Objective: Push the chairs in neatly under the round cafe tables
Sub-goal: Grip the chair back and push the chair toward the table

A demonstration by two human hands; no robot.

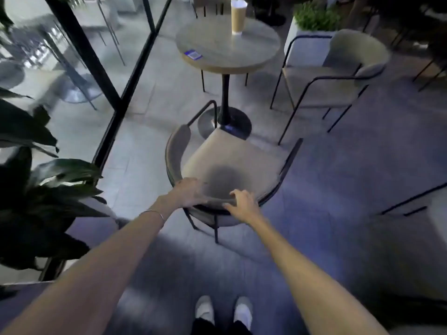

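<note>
A beige chair (232, 155) with a curved backrest and thin black metal legs stands in front of me, its seat pointing at the round cafe table (227, 44). My left hand (191, 193) and my right hand (240, 205) both grip the top of the curved backrest, close together. The seat's front edge sits over the table's black pedestal base (239, 122), short of the tabletop. A second beige chair (338, 73) stands pulled out to the right of the table, angled toward it.
A tall paper cup (239, 18) and a small blue card (192, 54) rest on the tabletop. A glass wall with black frames (116, 112) runs along the left. Large dark plants (36, 189) crowd the near left. A white planter (307, 44) stands behind the second chair.
</note>
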